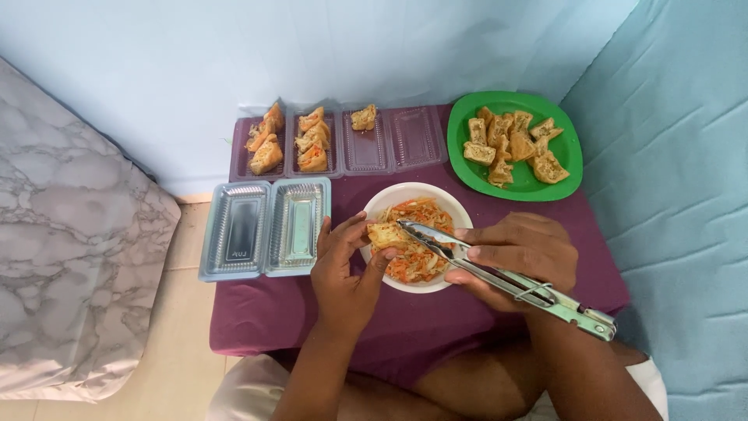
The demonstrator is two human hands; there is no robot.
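My left hand (344, 261) holds a piece of fried tofu (385, 235) over the white bowl (403, 192) of shredded orange-and-white vegetable filling. My right hand (520, 253) grips metal tongs (499, 278), whose tips rest on the filling beside the tofu piece. A green plate (567, 154) at the back right carries several fried tofu pieces. Clear plastic trays (409, 139) at the back hold stuffed tofu pieces in the two left compartments and one piece in the third.
Two empty clear trays (265, 228) hang over the left edge of the small table with the purple cloth (273, 312). A marble-patterned surface (70, 249) lies to the left, a blue fabric surface (670, 195) to the right, a pale wall behind.
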